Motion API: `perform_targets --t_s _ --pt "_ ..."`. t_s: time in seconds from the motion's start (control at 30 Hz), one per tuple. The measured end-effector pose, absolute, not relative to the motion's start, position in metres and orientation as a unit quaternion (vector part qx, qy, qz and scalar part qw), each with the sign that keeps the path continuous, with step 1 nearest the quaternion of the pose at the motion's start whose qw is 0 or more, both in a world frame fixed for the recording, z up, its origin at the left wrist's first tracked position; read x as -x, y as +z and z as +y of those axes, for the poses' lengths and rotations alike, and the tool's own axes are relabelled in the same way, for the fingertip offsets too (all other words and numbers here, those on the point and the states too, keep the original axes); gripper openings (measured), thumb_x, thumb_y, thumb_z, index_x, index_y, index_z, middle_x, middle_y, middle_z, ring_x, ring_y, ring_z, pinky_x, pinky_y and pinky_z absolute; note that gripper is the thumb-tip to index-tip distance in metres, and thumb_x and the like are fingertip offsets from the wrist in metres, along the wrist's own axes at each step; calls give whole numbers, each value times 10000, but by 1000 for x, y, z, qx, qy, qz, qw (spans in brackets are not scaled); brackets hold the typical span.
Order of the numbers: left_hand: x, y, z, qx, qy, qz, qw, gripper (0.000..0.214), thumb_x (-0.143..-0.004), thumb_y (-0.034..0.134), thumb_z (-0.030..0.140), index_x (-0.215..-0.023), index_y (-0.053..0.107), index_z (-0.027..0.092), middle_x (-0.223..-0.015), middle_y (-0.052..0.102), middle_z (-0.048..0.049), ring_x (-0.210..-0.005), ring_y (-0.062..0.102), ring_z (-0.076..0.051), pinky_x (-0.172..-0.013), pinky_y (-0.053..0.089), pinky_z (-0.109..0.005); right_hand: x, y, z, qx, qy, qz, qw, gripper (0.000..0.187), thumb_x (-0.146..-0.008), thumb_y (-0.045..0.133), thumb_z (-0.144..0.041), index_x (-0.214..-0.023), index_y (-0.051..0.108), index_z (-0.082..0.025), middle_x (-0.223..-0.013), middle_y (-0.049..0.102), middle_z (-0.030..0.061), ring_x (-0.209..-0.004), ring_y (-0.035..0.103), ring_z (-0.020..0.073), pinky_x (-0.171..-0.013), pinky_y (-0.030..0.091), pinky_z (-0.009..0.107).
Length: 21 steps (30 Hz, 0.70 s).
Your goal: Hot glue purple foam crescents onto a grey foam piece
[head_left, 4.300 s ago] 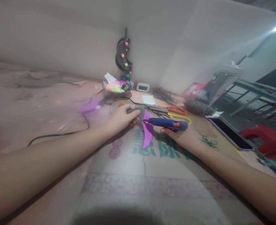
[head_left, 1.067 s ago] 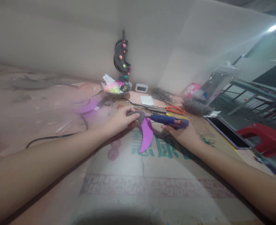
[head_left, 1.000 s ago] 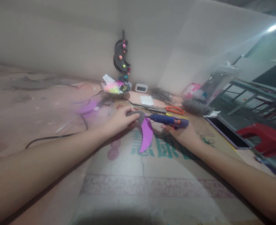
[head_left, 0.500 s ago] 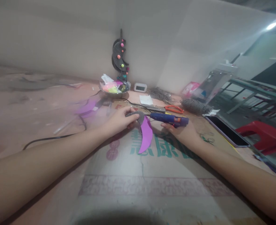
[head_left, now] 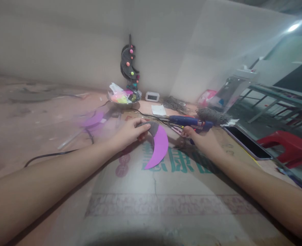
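My left hand (head_left: pixel 137 131) pinches the upper end of a purple crescent (head_left: pixel 161 147), where grey yarn-like covering wraps it. The crescent's bare purple tip curves down toward me above the printed cardboard. In my right hand (head_left: pixel 198 136) is a blue glue gun (head_left: pixel 189 121), its nozzle pointing left, apart from the crescent. A thin dark cord runs behind the crescent. Part of the glue gun's handle is hidden by my fingers.
Cardboard (head_left: pixel 130 205) covers the table. Behind stand a bowl of colourful scraps (head_left: pixel 122 104), a small digital clock (head_left: pixel 152 96) and grey yarn (head_left: pixel 214 116). A phone (head_left: pixel 248 141) lies to the right. A grey crescent ornament (head_left: pixel 127 65) hangs at the wall.
My right hand has drawn the glue gun away from the crescent, up and to the right. In my left hand the crescent has turned, showing more of its purple face.
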<state>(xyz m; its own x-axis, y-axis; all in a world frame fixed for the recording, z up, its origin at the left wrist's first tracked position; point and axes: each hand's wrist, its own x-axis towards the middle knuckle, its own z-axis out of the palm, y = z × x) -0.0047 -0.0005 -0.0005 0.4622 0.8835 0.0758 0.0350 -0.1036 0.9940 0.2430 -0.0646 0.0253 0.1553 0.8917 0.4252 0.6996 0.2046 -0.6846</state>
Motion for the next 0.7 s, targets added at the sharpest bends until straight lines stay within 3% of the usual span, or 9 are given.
perform_targets --t_s 0.1,0.23,0.4,0.5,0.7 --pt "4 1 1 -623 374 364 583 240 -795 634 368 -732 533 159 -622 571 14 -499 494 -65 -479 384 -183 -243 36 -65 620 117 -635 445 346 -806 567 -505 -700 633 -182 -757 696 65 -745 652 220 -698 539 334" --pt "3 4 1 -580 385 366 618 255 -770 656 367 -710 534 151 -658 595 5 -495 492 -59 -487 400 -189 -243 55 -51 599 142 -640 460 345 -852 523 -485 -782 661 -176 -826 704 68 -775 653 201 -695 536 303" --pt "3 3 2 -568 386 379 621 272 -769 659 382 -705 559 138 -656 598 -7 -496 489 -54 -463 367 -168 -251 73 6 652 102 -640 394 372 -756 665 -444 -976 678 -144 -916 721 88 -826 658 218 -708 531 317" --pt "4 1 4 -566 393 375 620 282 -760 674 398 -742 584 131 -688 603 -16 -501 488 -52 -448 358 -160 -256 70 44 663 114 -649 354 376 -784 643 -413 -1025 678 -125 -967 722 106 -865 653 210 -755 514 314" --pt "8 -2 13 -533 403 381 639 334 -783 656 446 -732 611 119 -562 510 21 -454 441 -40 -416 331 -143 -256 49 79 699 112 -637 306 352 -798 634 -433 -954 691 -123 -902 733 111 -819 660 208 -765 494 309"
